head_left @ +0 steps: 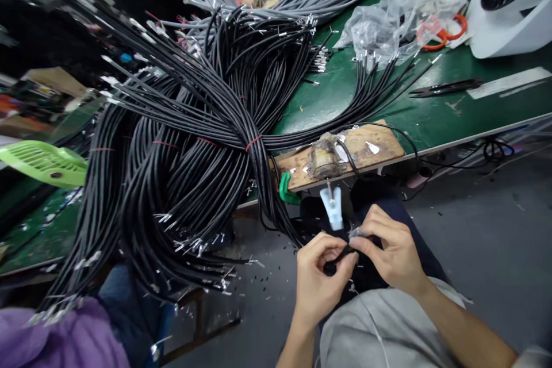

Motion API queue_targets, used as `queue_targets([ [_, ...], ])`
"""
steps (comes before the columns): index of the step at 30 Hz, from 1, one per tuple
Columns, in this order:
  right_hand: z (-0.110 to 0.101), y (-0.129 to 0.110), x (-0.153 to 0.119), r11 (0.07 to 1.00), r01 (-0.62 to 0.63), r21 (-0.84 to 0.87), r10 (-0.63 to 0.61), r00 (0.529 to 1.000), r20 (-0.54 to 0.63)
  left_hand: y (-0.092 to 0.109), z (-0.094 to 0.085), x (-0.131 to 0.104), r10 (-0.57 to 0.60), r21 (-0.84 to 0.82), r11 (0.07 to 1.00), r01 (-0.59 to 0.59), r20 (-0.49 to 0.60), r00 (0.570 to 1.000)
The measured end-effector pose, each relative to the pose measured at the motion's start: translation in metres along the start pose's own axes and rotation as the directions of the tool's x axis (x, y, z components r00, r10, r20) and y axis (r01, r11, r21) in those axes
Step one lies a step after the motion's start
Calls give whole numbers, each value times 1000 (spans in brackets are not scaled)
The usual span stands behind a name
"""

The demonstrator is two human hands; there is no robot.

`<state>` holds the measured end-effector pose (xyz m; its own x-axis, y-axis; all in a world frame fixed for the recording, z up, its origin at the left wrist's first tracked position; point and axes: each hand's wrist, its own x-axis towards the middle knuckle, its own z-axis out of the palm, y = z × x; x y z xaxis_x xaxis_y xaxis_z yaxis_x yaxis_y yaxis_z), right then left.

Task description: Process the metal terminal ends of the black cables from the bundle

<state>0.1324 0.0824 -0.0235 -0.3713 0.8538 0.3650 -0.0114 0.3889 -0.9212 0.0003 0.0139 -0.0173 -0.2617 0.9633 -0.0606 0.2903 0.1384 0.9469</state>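
Note:
Above my lap, my left hand point(324, 276) is closed on a black cable, pinched between thumb and fingers. My right hand point(390, 247) pinches a small greyish, shiny piece point(357, 234) at the cable's end; whether it is foil or loose shielding I cannot tell. The fingertips of both hands nearly meet. Just beyond them a light blue clip-like piece point(332, 210) sticks out from a tape-wrapped device point(323, 158) on a wooden board point(375, 146). A green clamp point(288, 188) grips the board's left end.
Bundles of black cables point(194, 167) cover the left of the green table point(444, 121). Orange-handled scissors point(444, 34), clear plastic bags point(397, 8), pliers point(446, 87) and a white fan point(513, 6) lie farther right. A lime-green fan point(43, 164) is left. One person sits opposite, another in purple at lower left.

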Motion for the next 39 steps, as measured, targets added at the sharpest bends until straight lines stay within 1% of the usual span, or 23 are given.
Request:
queue_targets([
  [3,9,7,-6,998,-21,57,29,990,-135,0,1,-6,4,-30,1000,-4,-12,1000],
  [5,15,11,-10,969,-82,233,122,979,-162,0,3,-8,-17,-97,995,13,-35,999],
  [6,18,12,-11,918,-141,371,207,968,-144,0,5,-9,-26,-134,991,21,-42,999],
  [7,21,13,-12,828,-214,518,305,947,-97,-1,6,-9,-31,-167,986,23,-48,998],
  [9,27,13,-12,572,-352,741,471,880,55,-1,8,-8,-26,-202,979,15,-52,998],
  [11,30,13,-11,360,-441,822,531,821,208,0,7,-6,-6,-186,983,-1,-39,999],
  [12,30,13,-11,310,-467,828,525,810,260,1,5,-5,7,-166,986,-11,-22,1000],
  [13,30,14,-10,306,-477,824,505,815,284,3,3,-5,20,-142,990,-19,1,1000],
  [14,28,14,-10,353,-470,809,474,835,278,4,1,-4,31,-120,992,-27,27,999],
  [16,22,16,-9,564,-385,730,379,907,186,7,-5,-4,41,-83,996,-34,82,996],
  [18,14,18,-8,794,-225,565,223,972,74,9,-10,-3,21,-76,997,-10,135,991],
  [19,10,20,-6,870,-144,471,137,989,51,10,-13,-3,-5,-89,996,21,167,986],
  [21,3,23,-4,941,-15,337,-13,997,79,11,-17,-2,-82,-136,984,117,240,967],
  [24,3,25,-3,944,49,327,-97,987,129,13,-21,0,-162,-181,954,237,354,921],
  [26,12,24,-6,873,-63,483,5,993,120,13,-22,3,-140,-186,955,231,405,904],
  [27,19,24,-9,791,-160,591,100,986,133,14,-22,4,-109,-191,960,205,418,902],
  [29,31,22,-15,534,-351,769,267,933,241,13,-23,8,-26,-204,972,119,410,912],
  [31,37,22,-19,303,-482,822,325,863,386,10,-24,11,70,-208,978,9,372,926],
  [32,36,22,-19,248,-523,816,321,839,440,9,-25,12,115,-199,979,-47,349,930],
  [33,32,23,-18,242,-555,796,313,821,478,8,-25,13,158,-176,979,-104,325,933],
  [34,26,23,-16,281,-579,766,313,809,497,7,-27,14,196,-140,977,-161,300,934],
  [36,9,21,-9,469,-597,651,330,802,498,7,-28,13,247,-31,969,-247,239,939],
  [39,-15,13,5,785,-509,353,335,829,448,9,-28,7,313,136,932,-335,160,936],
])
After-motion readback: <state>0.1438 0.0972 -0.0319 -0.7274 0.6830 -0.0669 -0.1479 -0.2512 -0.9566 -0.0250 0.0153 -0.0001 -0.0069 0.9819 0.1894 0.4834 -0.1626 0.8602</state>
